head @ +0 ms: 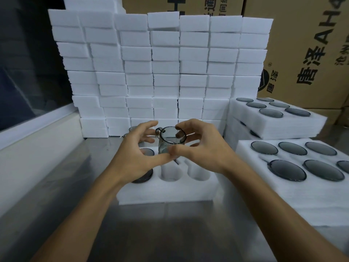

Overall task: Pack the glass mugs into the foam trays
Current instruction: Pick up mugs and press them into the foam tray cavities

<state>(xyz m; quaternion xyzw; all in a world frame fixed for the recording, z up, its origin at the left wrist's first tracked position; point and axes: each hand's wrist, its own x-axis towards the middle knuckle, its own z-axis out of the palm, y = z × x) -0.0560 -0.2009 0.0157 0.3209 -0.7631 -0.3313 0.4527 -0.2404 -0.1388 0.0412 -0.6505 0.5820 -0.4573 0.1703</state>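
Both hands cup glass mug (171, 140) upright over foam tray (170, 191) at counter's middle: right hand (204, 148) pinches rim, left hand (136, 148) thumb steadies base, likely aligning above empty pockets.

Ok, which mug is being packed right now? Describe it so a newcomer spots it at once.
Start at the wall of white foam blocks, then drop to the partly filled foam tray on the steel table in front of it. The mug is held above that tray between both hands, upright with its dark rim open, unlike the mugs sunk into the trays.
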